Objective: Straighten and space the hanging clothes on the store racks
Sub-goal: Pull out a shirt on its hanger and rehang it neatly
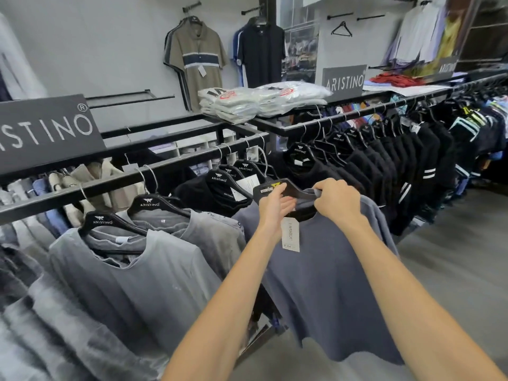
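Left hand (275,206) and right hand (337,201) both grip one black hanger (295,189): the left pinches its left end, thumb on top beside a yellow mark; the right has its fingers curled over the right arm, with the collar bunched under them. A slate-blue T-shirt (330,284) hangs from this hanger and faces the camera, held in front of the rack; the hook is hidden, so I cannot tell whether it sits on the rail (110,182). A white paper tag (290,235) dangles at the neckline, just below the left hand. Left of the shirt, grey T-shirts (132,270) hang on the rail; just behind it, black tops (211,198). To the right, a row of black garments (398,160) hangs close-packed on a second rail. Bagged folded shirts (242,105) are stacked on the shelf above. An ARISTINO sign (46,130) stands at far left.
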